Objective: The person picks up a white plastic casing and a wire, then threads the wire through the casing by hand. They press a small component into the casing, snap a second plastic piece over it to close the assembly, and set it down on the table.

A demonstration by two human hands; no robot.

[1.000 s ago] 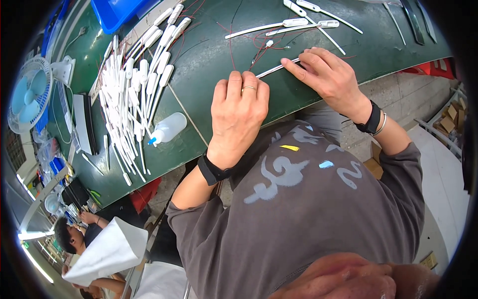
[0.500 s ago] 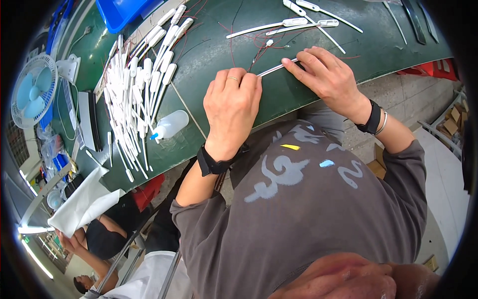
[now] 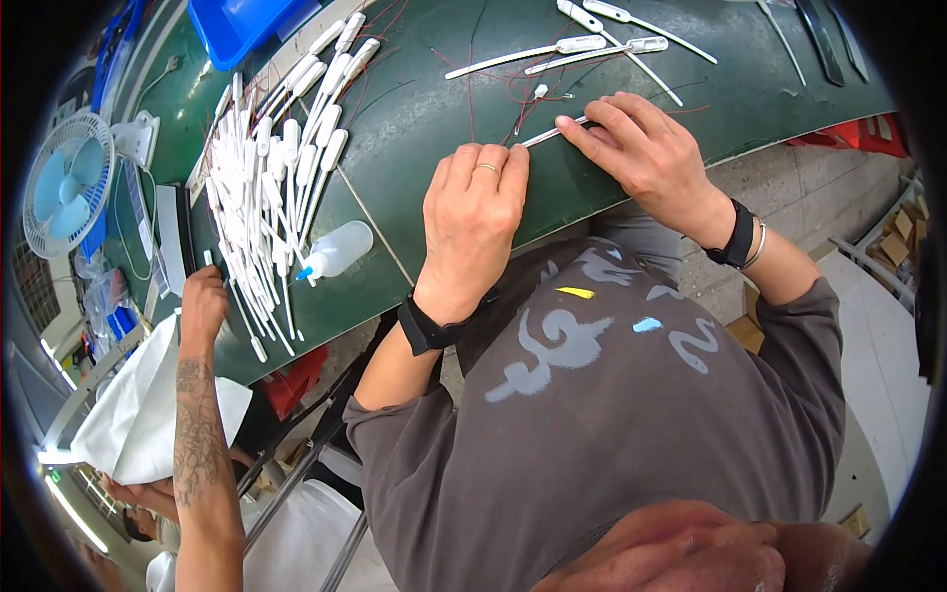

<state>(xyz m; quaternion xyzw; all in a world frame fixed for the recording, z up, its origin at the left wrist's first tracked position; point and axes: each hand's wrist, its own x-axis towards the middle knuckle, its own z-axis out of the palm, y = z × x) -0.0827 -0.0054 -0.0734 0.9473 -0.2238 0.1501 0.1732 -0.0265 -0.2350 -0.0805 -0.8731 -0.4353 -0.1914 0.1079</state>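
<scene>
A thin white tube (image 3: 552,132) runs between my two hands just over the green table's front part. My left hand (image 3: 475,212) is closed at the tube's left end, knuckles up, and hides that end. At the other end, my right hand (image 3: 646,148) pinches the tube between thumb and fingers. Fine red wires and a small white connector (image 3: 541,92) lie just beyond it. Farther back are several white sticks with flat slotted heads (image 3: 582,44). To the left, a big heap of similar white sticks (image 3: 261,187) covers the table.
Beside the heap lies a clear squeeze bottle (image 3: 340,249) with a blue tip. A blue bin (image 3: 242,35) stands at the far left, a fan (image 3: 67,183) beyond. At the left edge another person's hand (image 3: 204,301) grips a white stick near a white sheet (image 3: 128,405).
My left hand has shifted slightly right along the tube; my right hand has barely moved. Another person's arm has reached in at the left, to the white sticks.
</scene>
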